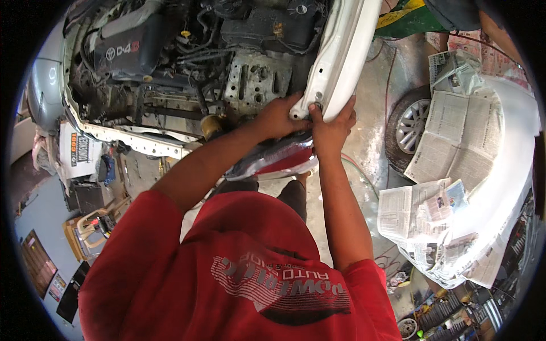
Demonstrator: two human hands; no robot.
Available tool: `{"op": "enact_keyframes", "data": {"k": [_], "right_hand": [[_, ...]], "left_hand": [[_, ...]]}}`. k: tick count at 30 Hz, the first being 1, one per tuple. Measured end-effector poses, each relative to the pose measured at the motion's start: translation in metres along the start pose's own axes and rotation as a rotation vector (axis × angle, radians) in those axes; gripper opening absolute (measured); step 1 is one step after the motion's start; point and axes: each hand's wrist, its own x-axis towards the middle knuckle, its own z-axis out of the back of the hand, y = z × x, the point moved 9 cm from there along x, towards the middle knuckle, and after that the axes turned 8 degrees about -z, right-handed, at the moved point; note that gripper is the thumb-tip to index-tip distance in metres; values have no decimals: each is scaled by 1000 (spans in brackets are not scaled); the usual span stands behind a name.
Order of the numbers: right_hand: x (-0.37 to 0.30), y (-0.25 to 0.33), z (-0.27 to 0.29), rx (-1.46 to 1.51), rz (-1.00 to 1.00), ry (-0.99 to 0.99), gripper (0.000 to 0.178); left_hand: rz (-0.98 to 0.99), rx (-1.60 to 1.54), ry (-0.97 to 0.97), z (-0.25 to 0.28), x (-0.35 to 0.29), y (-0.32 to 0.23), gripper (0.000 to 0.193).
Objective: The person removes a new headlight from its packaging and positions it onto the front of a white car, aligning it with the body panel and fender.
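A long white car fender point(346, 51) runs along the right side of the engine bay, its near end between my hands. My right hand point(334, 129) grips that end, with the thumb on the upper flange near a bolt hole and the fingers round the outer side. From the left, my left hand point(280, 118) holds the tip of the flange; some of its fingers are hidden under the metal. Just below both hands sits a lamp point(284, 159) with a red and clear lens, partly covered by my arms.
The engine point(128, 51) and hoses fill the bay ahead. A pale front crossmember point(136, 142) spans its near left side. At right stands another car body point(512, 170) masked with newspaper point(449, 125), beside a wheel point(410, 126). A cardboard box point(79, 152) lies at left.
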Motion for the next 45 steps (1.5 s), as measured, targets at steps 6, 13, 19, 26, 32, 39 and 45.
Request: {"op": "enact_keyframes", "data": {"k": [6,13,19,26,32,39,45], "right_hand": [[8,9,1,23,48,77,114],[6,10,3,-11,77,50,111],[10,21,10,-95,105,95,113],[-19,132,52,-602,761,10,105],[-27,154,-9,-1174,1171,72,95],[-3,142,-38,-1227,1262,389,71],[-10,149,-39,-1220,1250,461,66]], "left_hand": [[32,6,-20,1,5,11,89],[-10,40,-123,4,-4,2,90],[60,-32,-108,6,-5,1,88],[70,22,-121,7,-10,1,85],[149,85,-137,13,-16,-10,76],[239,107,-154,20,-26,-20,76],[189,36,-63,12,-15,-3,74]]}}
